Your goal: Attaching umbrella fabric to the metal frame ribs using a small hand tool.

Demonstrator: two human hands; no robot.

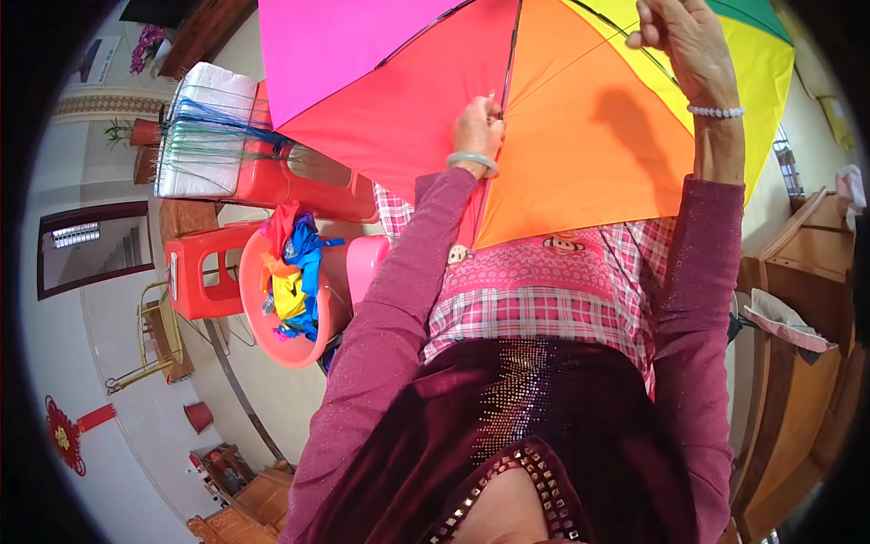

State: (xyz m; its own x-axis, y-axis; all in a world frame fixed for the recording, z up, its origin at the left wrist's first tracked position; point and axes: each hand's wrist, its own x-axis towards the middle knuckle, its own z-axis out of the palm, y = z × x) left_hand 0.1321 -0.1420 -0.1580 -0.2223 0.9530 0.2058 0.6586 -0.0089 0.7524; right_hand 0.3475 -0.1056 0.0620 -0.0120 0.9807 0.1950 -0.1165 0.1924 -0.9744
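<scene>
A multicoloured umbrella (580, 136) spreads over my lap, its dark thin ribs showing against pink, red, orange, yellow and green panels. My left hand (478, 129) is closed on a rib (513, 54) and the cloth at the seam between the red and orange panels. Raised at the upper right, my right hand (681, 45) has its fingers pinched together. A thin dark thread (580, 62) runs taut from beside my left hand up to these fingers. Whether a needle is also between them is too small to tell. The right hand's shadow falls on the orange panel.
To the left, a white foam block (210, 86) strung with blue and green threads sits on a red plastic stool (263, 177). A pink bucket (313, 349) of coloured cloth stands beside another red stool (186, 281). Wooden furniture (788, 399) lines the right. A checked apron (535, 308) covers my lap.
</scene>
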